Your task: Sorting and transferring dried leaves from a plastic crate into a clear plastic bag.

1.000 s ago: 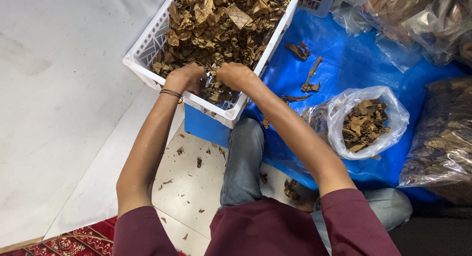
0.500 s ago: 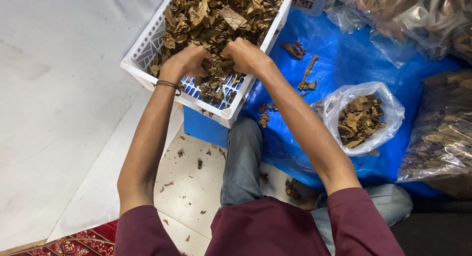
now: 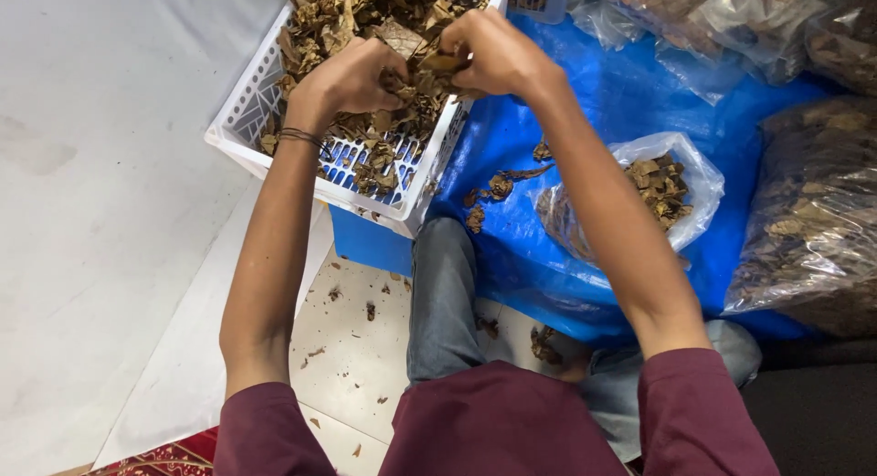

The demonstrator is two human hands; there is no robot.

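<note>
My left hand [image 3: 352, 74] and right hand [image 3: 493, 51] grip dried leaves [image 3: 425, 69] above the white basket [image 3: 247, 120]; a leaf-filled clear bag [image 3: 671, 184] lies on the blue tarp [image 3: 621, 101] nearby.

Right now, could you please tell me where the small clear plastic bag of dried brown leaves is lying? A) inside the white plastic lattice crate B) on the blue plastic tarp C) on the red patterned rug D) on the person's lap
B: the small clear plastic bag of dried brown leaves lies open on the blue plastic tarp, to the right of the white plastic lattice crate and apart from it.

Leaf-sorting workrm: bagged dried leaves [image 3: 813, 211]
</note>
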